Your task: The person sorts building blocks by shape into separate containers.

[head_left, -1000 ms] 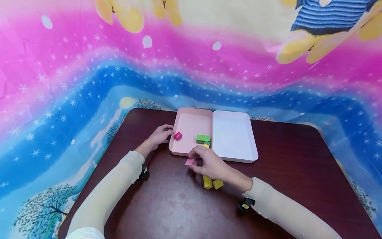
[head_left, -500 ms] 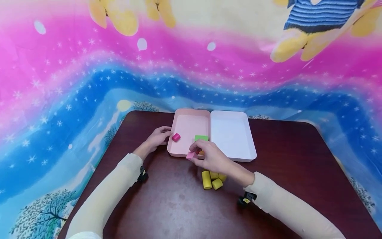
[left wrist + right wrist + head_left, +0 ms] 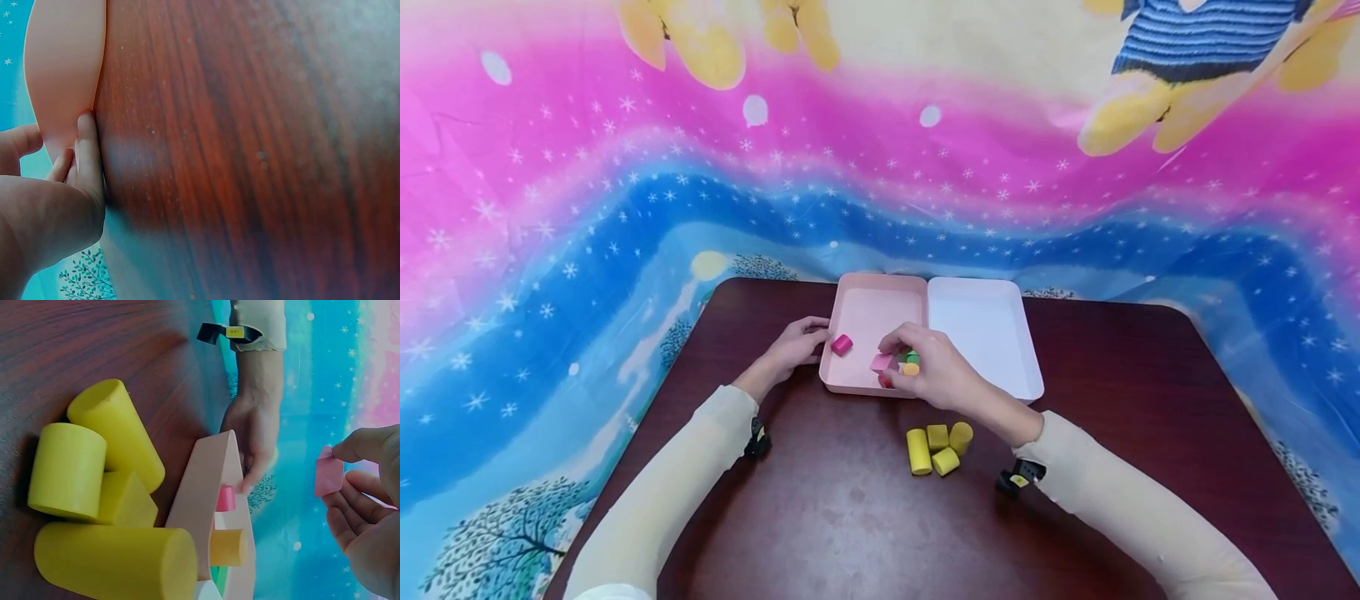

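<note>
My right hand (image 3: 936, 362) pinches a small pink block (image 3: 882, 362) between thumb and fingers, over the front part of the pink tray (image 3: 880, 287). In the right wrist view the same pink block (image 3: 329, 474) shows flat faces. My left hand (image 3: 792, 344) rests with fairly straight fingers against the tray's left side; the left wrist view shows its fingers (image 3: 88, 147) along the outer wall. Inside the tray lie a magenta block (image 3: 842, 344), an orange cylinder (image 3: 229, 547), a green piece (image 3: 913, 357) and a red piece (image 3: 885, 381), partly hidden by my right hand.
A white tray (image 3: 981, 317) stands against the pink one's right side. Several yellow blocks (image 3: 919, 452) are grouped on the dark wooden table (image 3: 820, 517) in front of the trays. A printed cloth (image 3: 880, 183) hangs behind the table.
My right hand has moved the pink block from in front of the pink tray to over its inside, uncovering the yellow blocks. My left hand has stayed at the tray's side.
</note>
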`<state>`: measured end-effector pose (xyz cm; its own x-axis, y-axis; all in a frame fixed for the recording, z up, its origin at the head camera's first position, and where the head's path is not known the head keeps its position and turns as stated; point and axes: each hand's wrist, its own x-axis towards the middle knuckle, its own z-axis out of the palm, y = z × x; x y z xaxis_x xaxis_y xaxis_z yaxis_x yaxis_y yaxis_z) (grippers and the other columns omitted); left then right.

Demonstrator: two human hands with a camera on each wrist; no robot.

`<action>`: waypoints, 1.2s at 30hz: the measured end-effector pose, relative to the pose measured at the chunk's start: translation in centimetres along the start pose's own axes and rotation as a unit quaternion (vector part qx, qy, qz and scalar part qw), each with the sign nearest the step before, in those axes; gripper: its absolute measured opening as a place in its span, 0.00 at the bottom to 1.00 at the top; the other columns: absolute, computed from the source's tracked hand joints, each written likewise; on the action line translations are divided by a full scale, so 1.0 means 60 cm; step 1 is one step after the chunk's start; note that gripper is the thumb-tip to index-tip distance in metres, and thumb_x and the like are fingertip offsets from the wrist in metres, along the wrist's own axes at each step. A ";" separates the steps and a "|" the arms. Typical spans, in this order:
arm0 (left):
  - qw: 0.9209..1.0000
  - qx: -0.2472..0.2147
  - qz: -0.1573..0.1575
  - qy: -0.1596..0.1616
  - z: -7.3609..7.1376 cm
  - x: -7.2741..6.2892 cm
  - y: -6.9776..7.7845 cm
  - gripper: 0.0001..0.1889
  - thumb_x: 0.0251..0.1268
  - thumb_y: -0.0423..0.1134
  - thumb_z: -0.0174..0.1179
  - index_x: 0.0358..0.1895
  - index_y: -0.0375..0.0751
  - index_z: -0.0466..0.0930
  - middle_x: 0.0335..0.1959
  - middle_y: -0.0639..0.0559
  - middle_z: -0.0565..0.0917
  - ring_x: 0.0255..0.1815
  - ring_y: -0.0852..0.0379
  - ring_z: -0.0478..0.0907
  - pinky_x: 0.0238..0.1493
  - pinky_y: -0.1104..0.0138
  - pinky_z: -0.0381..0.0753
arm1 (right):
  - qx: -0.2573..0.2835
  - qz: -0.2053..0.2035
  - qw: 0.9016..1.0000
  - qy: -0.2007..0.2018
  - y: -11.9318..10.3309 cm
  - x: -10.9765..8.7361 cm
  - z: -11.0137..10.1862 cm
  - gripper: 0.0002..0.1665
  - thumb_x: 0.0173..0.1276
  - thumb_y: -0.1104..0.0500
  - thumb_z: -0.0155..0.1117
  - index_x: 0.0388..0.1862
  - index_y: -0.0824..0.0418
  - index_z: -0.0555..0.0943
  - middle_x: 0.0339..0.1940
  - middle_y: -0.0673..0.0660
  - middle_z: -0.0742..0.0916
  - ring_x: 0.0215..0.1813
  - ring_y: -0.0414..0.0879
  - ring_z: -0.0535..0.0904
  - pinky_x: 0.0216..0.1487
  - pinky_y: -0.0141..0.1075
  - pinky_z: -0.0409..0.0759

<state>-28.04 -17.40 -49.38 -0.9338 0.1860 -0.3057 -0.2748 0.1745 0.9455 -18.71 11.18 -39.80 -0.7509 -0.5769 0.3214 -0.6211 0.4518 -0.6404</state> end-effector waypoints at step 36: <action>1.000 -0.003 -0.002 0.004 -0.003 0.002 0.000 0.25 0.84 0.39 0.54 0.77 0.37 0.68 0.70 0.38 0.76 0.67 0.44 0.79 0.64 0.51 0.83 | 0.022 0.077 0.996 0.033 0.085 0.063 -0.004 0.17 0.68 0.63 0.78 0.53 0.65 0.85 0.46 0.56 0.87 0.49 0.50 0.84 0.60 0.51 0.85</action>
<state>-28.18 -17.56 -49.40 -0.9346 0.1780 -0.3080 -0.2793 0.1690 0.9452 -24.78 11.46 -41.66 -0.8502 -0.4572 0.2610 -0.4886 0.5007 -0.7145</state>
